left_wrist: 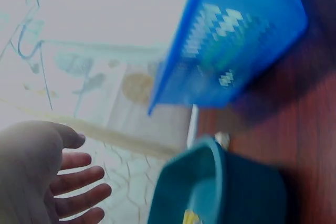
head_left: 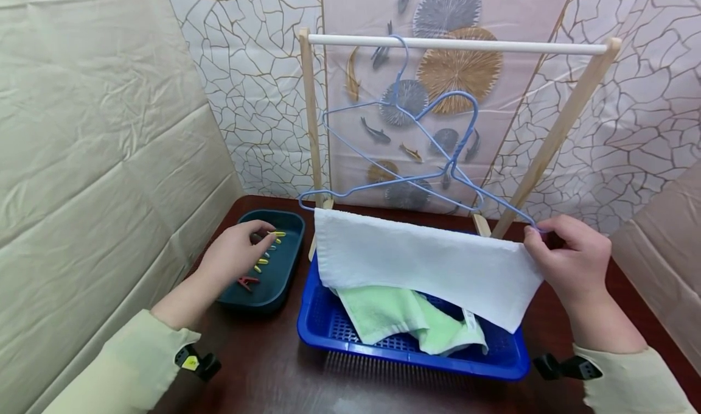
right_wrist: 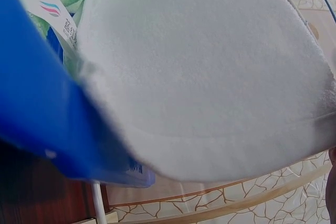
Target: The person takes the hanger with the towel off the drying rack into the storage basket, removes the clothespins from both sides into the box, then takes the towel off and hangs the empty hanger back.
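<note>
My right hand [head_left: 572,259] pinches the right end of a blue clothes hanger [head_left: 372,185], together with the corner of a white towel [head_left: 421,262]. The towel hangs folded over the hanger's lower bar, above a blue basket [head_left: 305,329]. On the left, my left hand [head_left: 235,249] hovers over a dark teal tray [head_left: 298,243], fingers loosely bent and seemingly holding nothing. Inside the tray lie yellow clothespins [head_left: 263,261] and a red clothespin [head_left: 247,282]. The left wrist view shows that hand's fingers apart. White towel [right_wrist: 205,72] fills most of the right wrist view.
A light green towel [head_left: 383,310] with a white tag lies in the basket. Behind stands a wooden rack with a white rod [head_left: 465,44], from which another blue hanger [head_left: 397,85] hangs. All rests on a dark red-brown table [head_left: 263,365], with patterned cloth behind.
</note>
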A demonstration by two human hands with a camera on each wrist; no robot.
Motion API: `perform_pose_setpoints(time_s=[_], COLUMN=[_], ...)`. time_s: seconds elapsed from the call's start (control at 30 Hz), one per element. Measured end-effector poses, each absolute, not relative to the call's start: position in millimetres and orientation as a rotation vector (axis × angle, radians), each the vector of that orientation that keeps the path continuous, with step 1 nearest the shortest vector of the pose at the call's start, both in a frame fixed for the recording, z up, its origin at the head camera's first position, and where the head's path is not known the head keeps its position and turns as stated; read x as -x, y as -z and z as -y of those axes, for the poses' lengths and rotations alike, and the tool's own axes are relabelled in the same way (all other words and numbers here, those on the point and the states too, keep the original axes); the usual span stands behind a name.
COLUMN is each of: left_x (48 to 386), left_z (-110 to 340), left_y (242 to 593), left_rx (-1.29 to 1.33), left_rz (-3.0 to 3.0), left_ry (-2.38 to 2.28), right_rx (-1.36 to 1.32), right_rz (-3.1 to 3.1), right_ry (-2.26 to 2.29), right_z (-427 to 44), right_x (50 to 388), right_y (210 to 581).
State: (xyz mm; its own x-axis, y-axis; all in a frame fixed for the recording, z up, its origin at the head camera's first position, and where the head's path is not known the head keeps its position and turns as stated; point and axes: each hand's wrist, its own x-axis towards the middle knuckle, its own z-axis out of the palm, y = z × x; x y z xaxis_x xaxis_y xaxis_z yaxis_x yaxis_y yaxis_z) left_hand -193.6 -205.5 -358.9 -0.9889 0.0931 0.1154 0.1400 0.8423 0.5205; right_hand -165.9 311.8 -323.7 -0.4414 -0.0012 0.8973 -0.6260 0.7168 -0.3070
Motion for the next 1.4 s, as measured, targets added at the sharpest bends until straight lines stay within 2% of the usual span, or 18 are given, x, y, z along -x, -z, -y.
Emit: perform_pose_setpoints(time_s=[0.23, 0.53, 1.4], left_x=[184.7, 184.8, 176.1], left_z=[180.1, 153.9, 120.3], left_y=[343.7, 337.5, 337.5], left_rx=[0.226, 0.304, 0.283], left_rz=[2.801, 2.665, 2.449], left_ry=[1.266, 1.547, 1.42], right_rx=[-0.479, -0.482, -0.486], right_rz=[1.917, 1.908, 1.873], right_ry=[-0.767, -0.776, -0.801], right_z=[-312.6, -313.9, -307.6], right_x=[166.3, 166.5, 162.3], right_y=[324.5, 324.6, 315.8])
